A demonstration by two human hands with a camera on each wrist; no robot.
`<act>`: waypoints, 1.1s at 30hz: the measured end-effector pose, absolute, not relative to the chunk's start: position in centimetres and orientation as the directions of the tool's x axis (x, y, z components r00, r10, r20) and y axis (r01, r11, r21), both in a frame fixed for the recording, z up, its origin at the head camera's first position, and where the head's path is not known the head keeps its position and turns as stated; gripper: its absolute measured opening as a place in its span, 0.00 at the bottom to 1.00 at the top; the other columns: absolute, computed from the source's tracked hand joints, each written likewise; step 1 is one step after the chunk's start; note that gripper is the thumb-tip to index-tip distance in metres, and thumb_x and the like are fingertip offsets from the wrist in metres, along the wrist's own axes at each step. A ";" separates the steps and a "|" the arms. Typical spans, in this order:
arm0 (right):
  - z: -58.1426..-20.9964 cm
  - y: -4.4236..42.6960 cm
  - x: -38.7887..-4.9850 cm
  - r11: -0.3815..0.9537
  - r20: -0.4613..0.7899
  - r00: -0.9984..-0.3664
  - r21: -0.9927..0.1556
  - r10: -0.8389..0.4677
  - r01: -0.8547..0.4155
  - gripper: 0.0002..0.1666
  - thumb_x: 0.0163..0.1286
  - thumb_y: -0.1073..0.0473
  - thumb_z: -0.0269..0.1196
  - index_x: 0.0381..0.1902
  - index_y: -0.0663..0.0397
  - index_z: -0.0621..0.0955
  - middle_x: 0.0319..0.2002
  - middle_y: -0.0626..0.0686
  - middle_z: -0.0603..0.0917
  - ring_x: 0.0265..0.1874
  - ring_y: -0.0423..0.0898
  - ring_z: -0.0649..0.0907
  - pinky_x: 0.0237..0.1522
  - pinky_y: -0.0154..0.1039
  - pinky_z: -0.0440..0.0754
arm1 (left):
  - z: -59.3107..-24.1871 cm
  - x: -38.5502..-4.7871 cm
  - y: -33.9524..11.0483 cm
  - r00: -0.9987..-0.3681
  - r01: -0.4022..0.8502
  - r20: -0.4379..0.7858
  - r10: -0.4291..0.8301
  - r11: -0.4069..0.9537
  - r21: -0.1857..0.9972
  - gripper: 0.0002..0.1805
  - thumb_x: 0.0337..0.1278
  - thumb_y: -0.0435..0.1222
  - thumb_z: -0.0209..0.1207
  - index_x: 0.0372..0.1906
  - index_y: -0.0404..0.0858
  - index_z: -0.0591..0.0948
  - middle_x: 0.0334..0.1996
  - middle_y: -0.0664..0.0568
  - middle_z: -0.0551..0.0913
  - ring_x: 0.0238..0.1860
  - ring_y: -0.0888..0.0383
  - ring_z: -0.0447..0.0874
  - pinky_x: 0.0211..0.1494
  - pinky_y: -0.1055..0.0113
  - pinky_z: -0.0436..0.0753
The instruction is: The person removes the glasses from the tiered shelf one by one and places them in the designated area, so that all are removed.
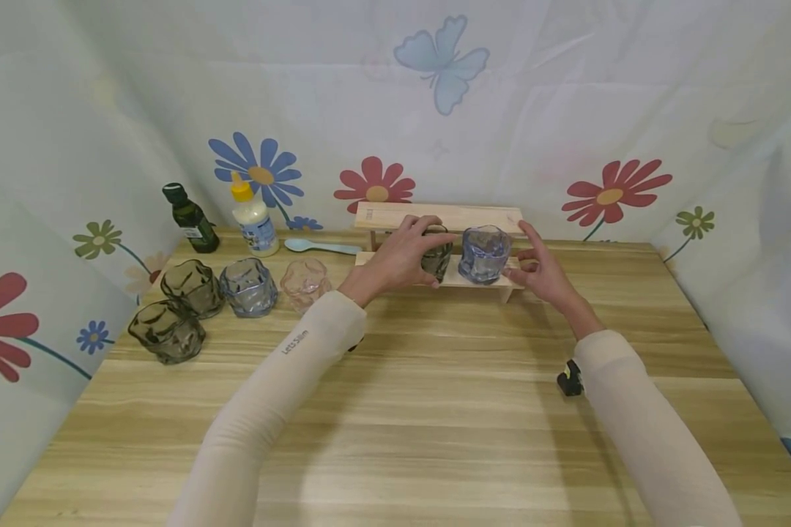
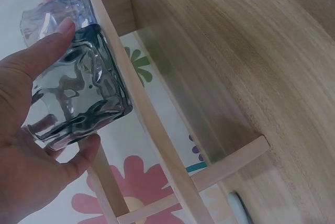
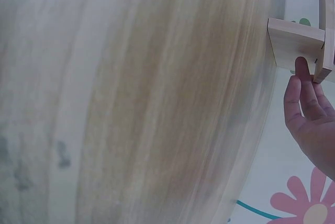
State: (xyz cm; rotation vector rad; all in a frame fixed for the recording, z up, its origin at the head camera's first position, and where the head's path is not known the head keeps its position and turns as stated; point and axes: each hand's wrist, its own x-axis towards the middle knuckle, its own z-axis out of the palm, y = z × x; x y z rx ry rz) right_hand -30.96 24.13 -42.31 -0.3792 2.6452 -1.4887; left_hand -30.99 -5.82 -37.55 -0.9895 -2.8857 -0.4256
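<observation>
A two-tier wooden shelf (image 1: 435,215) stands against the back curtain. On its lower board, my left hand (image 1: 405,256) grips a dark grey glass (image 2: 78,90), thumb on one side and fingers on the other. In the head view the hand covers part of this glass (image 1: 438,256). Just to its right sits a clear blue glass (image 1: 485,255) on the same board. My right hand (image 1: 543,272) holds the shelf's right end, one finger reaching up to the upper board. In the right wrist view its fingertips (image 3: 302,67) are at the board's end, beside the support leg (image 3: 293,38).
To the left stand two grey glasses (image 1: 191,288), another blue glass (image 1: 248,287) and a pink glass (image 1: 305,284), partly behind the left sleeve. Behind them are a dark green bottle (image 1: 193,219), a yellow-capped bottle (image 1: 255,223) and a pale blue spoon (image 1: 323,247).
</observation>
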 end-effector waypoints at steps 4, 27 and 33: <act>-42.6 24.3 -31.1 0.498 0.062 -0.967 -0.848 -0.246 -0.181 0.57 0.69 0.63 0.65 0.81 0.31 0.44 0.66 0.74 0.65 0.58 0.67 0.75 0.45 0.39 0.79 | -37.6 -30.9 -5.8 -0.798 0.603 0.155 0.583 0.762 0.237 0.48 0.44 0.50 0.77 0.74 0.56 0.68 0.75 0.50 0.60 0.73 0.46 0.57 0.70 0.49 0.70; -39.1 22.6 -28.6 0.488 0.020 -0.966 -0.860 -0.258 -0.148 0.55 0.69 0.69 0.62 0.81 0.48 0.42 0.67 0.79 0.62 0.63 0.72 0.70 0.56 0.57 0.76 | -37.9 -30.5 -5.7 -0.814 0.581 0.168 0.556 0.777 0.241 0.47 0.42 0.49 0.78 0.72 0.54 0.71 0.72 0.48 0.62 0.69 0.46 0.60 0.66 0.51 0.73; -39.0 22.6 -28.6 0.476 0.020 -0.966 -0.868 -0.256 -0.145 0.55 0.69 0.69 0.62 0.81 0.48 0.42 0.68 0.78 0.61 0.65 0.72 0.69 0.60 0.63 0.73 | -37.6 -30.5 -5.5 -0.814 0.581 0.169 0.556 0.782 0.223 0.47 0.41 0.49 0.78 0.71 0.54 0.72 0.71 0.48 0.63 0.66 0.47 0.61 0.61 0.52 0.77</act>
